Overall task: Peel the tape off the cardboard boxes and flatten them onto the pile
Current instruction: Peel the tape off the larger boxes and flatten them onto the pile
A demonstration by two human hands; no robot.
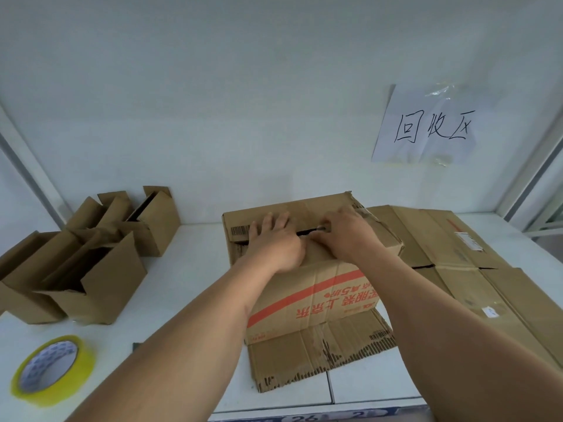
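A cardboard box (pixel 320 287) with a red printed band stands in the middle of the white table, its torn bottom flap (pixel 304 357) lying flat toward me. My left hand (pixel 274 242) presses flat on the box's top left flap with straight fingers. My right hand (pixel 344 236) sits on the top right flap, fingers curled down at the dark centre seam (pixel 304 232), pinching a small greyish end of tape there. The pile of flattened cardboard (pixel 457 254) lies just right of the box, touching it.
Several open small cartons (pixel 91 269) stand at the left of the table. A yellow roll of tape (pixel 51 370) lies at the front left. A paper sign (pixel 426 126) is taped to the back wall. The table's front edge (pixel 304 417) is close to me.
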